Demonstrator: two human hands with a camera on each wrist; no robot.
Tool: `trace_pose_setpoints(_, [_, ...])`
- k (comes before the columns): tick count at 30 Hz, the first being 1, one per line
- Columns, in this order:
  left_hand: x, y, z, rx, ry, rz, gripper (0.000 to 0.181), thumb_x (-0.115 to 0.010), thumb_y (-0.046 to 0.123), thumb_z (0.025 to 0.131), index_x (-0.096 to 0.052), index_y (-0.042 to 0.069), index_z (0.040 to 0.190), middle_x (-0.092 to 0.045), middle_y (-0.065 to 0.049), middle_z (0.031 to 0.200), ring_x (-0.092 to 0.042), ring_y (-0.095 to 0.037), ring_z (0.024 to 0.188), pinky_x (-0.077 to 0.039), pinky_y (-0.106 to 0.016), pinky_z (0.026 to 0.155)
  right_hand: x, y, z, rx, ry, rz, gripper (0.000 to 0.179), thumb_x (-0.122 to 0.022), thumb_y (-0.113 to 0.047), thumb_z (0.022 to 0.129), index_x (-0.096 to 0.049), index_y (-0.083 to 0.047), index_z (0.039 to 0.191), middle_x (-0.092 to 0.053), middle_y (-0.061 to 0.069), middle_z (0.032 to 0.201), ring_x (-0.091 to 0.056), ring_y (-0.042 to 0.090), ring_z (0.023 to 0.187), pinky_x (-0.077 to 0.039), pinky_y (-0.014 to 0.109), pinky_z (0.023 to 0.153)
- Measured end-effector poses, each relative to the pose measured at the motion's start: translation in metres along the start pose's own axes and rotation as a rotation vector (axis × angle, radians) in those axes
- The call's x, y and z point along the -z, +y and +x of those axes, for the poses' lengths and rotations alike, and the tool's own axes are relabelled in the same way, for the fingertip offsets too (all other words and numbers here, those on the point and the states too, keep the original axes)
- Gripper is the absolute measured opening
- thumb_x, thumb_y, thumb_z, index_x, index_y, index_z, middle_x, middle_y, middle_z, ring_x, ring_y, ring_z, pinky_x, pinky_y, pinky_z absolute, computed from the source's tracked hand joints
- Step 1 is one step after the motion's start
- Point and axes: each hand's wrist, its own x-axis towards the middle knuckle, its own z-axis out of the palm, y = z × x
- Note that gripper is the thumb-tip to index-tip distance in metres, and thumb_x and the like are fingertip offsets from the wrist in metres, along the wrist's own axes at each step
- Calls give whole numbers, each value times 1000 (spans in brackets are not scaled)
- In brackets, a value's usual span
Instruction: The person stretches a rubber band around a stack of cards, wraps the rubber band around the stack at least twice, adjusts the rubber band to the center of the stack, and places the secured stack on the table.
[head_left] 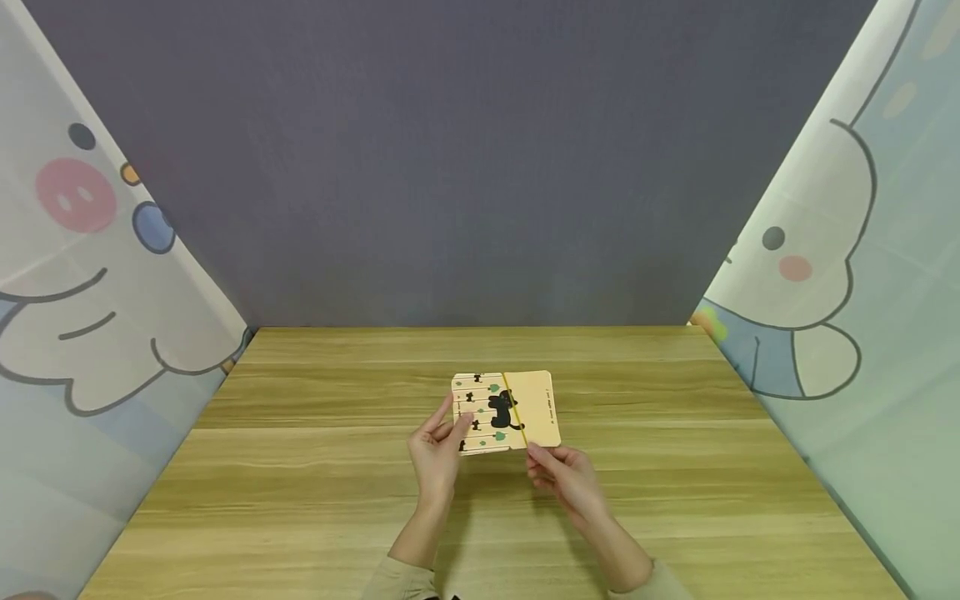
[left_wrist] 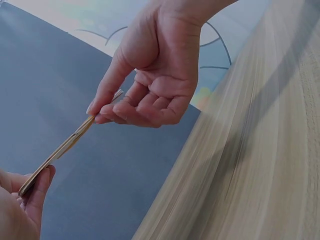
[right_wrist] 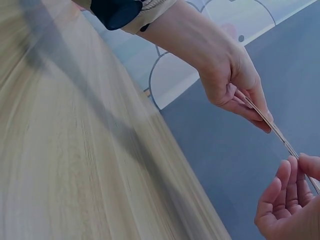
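Note:
A small cream notebook with a black cat and green plant prints is held above the table. A thin yellow elastic band runs aslant across its cover. My left hand grips the left end, thumb on the printed face and fingers behind. At the lower edge, my right hand pinches the elastic band between thumb and forefinger, its other fingers loosely curled. Both wrist views show the notebook edge-on, as a thin slab; whether the right fingertips also hold its edge is hard to tell.
A wood-grain table lies below the hands. Behind it stands a dark grey panel. Cartoon-printed curtains hang at the left and right.

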Motion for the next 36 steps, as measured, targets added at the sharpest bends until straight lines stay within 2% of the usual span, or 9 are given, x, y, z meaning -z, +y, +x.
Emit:
trace_pose_setpoints(3, [0,0,0,-14,1,-1,38,-64,-6,77,-54,-9,114,-51,-28,51,-21,1,33,-20,-13,34,-4,0,0,6,24,7,9,-62,-10,83,-63,-5,76,-63,4,72,-58,12,63,-49,25,64])
trace_pose_setpoints(5, [-2,0,-1,-15,-5,2,38,-64,-6,77,-54,-10,114,-48,-27,48,-21,1,33,-19,-13,34,-6,1,0,6,10,19,7,-62,-9,83,-64,-4,77,-63,4,72,-58,11,63,-50,27,65])
trace_pose_setpoints(9, [-6,-1,-3,2,1,8,38,-64,-6,77,-54,-10,113,-57,-31,60,-24,1,32,-21,-13,34,-12,3,2,6,-28,32,6,-61,-7,83,-65,-5,78,-64,3,71,-58,11,62,-50,30,68])
trace_pose_setpoints(13, [-7,0,-3,22,12,12,38,-65,-6,76,-54,-9,113,-58,-33,65,-25,2,33,-21,-12,34,-13,3,3,-1,-35,25,5,-62,-8,82,-65,-6,78,-65,5,72,-58,11,61,-49,30,67])
trace_pose_setpoints(15, [-6,0,-3,23,11,15,38,-65,-5,76,-54,-9,113,-56,-33,62,-25,1,33,-20,-12,34,-12,4,3,-6,-40,22,5,-63,-9,82,-65,-7,78,-65,5,73,-58,11,62,-49,29,67])
trace_pose_setpoints(18, [-5,0,-2,21,12,25,38,-65,-5,76,-55,-9,113,-56,-32,61,-24,1,33,-20,-13,34,-10,4,2,-14,-12,34,8,-62,-12,83,-64,-7,76,-65,4,72,-58,10,61,-48,26,63])
trace_pose_setpoints(24, [-3,0,-1,9,7,20,38,-65,-5,77,-54,-9,113,-54,-32,57,-22,1,33,-19,-13,34,-11,4,0,-10,109,81,14,-64,-14,82,-61,-3,75,-63,2,67,-56,11,58,-47,23,56])
trace_pose_setpoints(32, [-3,0,-1,-19,6,37,38,-65,-4,77,-54,-9,113,-50,-31,52,-23,1,33,-20,-13,34,-17,5,0,-11,96,83,11,-64,-11,81,-63,-1,77,-63,3,69,-57,11,59,-49,25,61])
trace_pose_setpoints(36, [-4,0,-4,-6,-7,45,37,-64,-4,78,-54,-10,113,-53,-32,55,-23,1,32,-20,-13,32,-21,8,-1,-16,72,74,12,-64,-12,81,-64,0,79,-64,4,70,-57,10,58,-49,26,61])
